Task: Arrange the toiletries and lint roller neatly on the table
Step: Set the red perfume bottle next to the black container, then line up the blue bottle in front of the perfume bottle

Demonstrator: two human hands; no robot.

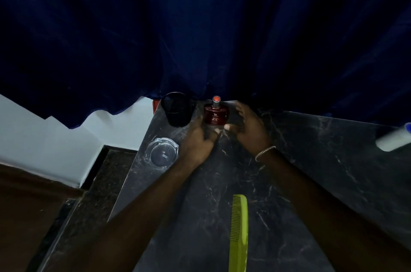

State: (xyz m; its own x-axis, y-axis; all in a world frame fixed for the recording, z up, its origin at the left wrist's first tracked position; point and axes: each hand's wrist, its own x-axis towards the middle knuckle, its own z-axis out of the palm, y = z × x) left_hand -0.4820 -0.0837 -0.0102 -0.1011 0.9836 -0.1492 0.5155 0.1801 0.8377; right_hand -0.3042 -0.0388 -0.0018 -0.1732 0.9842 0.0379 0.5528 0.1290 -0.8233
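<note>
Bare surface [311,171] is seen between the green comb [239,234] near the front edge and the red perfume bottle [216,114] at the back. The back left corner is crowded by a black cup [176,109] and a glass ashtray [162,152]. The far side is closed off by a blue curtain [200,27].

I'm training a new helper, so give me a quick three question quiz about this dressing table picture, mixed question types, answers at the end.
1. True or false: the green comb stands inside the black cup.
2. Which item sits between the left hand and right hand?
A. glass ashtray
B. red perfume bottle
C. lint roller
3. Fill in: the perfume bottle stands ____ on the table.

Key: 1 false; 2 B; 3 upright.
</note>
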